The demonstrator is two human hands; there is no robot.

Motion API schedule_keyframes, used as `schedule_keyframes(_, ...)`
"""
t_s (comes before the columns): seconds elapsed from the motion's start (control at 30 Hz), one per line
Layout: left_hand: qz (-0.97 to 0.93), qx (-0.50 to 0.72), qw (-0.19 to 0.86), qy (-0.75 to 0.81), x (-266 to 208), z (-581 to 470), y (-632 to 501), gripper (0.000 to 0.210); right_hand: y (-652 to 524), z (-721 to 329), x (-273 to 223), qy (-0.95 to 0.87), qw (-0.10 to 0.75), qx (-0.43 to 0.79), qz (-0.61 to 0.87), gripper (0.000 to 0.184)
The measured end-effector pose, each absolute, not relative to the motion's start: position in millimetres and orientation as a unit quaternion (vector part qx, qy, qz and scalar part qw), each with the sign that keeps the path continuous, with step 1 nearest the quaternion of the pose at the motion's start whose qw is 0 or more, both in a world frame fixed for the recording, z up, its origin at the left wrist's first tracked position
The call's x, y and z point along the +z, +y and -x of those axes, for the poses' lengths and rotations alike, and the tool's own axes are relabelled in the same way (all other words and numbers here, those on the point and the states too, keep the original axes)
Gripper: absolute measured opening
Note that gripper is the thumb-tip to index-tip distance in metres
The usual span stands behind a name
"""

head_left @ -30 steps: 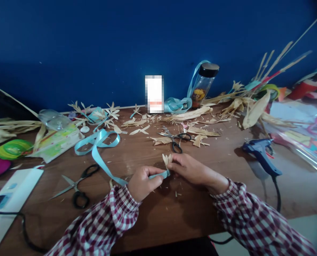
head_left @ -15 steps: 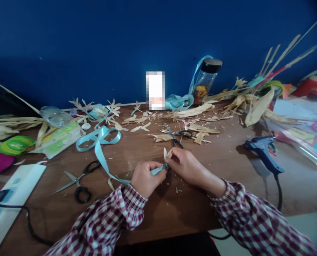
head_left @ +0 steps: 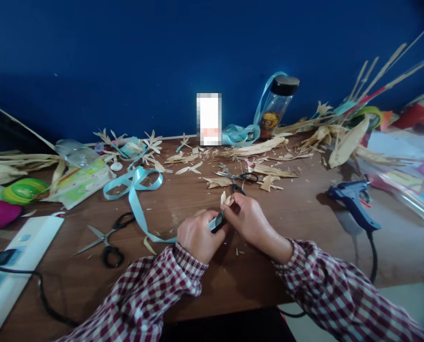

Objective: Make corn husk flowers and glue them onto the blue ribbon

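My left hand (head_left: 200,236) is closed on a light blue satin ribbon (head_left: 217,221), which shows between its thumb and fingers. From under that hand the ribbon trails left across the table into loose loops. My right hand (head_left: 252,223) pinches the base of a small corn husk flower (head_left: 225,198) whose pale petals point up, right beside the ribbon. Both hands touch or nearly touch; the join between husk and ribbon is hidden by the fingers. Black-handled scissors (head_left: 110,240) lie spread left of my left hand. A second pair of scissors (head_left: 237,178) lies just beyond my right hand.
A blue glue gun (head_left: 356,202) with a cord lies at the right. A white power strip (head_left: 26,266) is at the left front. Along the blue wall are husk scraps (head_left: 258,148), a glass jar with a black lid (head_left: 278,107) and finished-looking husk flowers (head_left: 151,142).
My left hand has turned and shifted slightly right, drawing the ribbon tighter beside the husk flower. My right hand keeps its pinch, a little higher. The view has shifted slightly.
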State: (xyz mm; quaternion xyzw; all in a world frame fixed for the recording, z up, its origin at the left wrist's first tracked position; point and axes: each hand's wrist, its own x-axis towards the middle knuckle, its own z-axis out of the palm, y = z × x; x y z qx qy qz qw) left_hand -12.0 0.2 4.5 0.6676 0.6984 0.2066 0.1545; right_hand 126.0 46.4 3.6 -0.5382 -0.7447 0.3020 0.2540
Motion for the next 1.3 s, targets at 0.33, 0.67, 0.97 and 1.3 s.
schedule_keyframes(0.33, -0.676, 0.168, 0.098, 0.711, 4, 11, 6, 0.020, 47, -120, -1, -0.719, 0.285, 0.297, 0.560, 0.017)
schedule_keyframes(0.67, -0.663, 0.175, 0.172, 0.708, 3, 16, 9, 0.022, 51, -119, -4, -0.682, 0.343, 0.372, 0.529, 0.015)
schedule_keyframes(0.97, -0.641, 0.174, 0.222, 0.714, 8, 18, 12, 0.017, 50, -117, -5, -0.668, 0.347, 0.363, 0.549, 0.018)
schedule_keyframes(1.3, -0.510, 0.265, 0.480, 0.663, 14, 33, 20, 0.028, 65, -145, 18, -0.641, 0.255, 0.658, 0.302, 0.021)
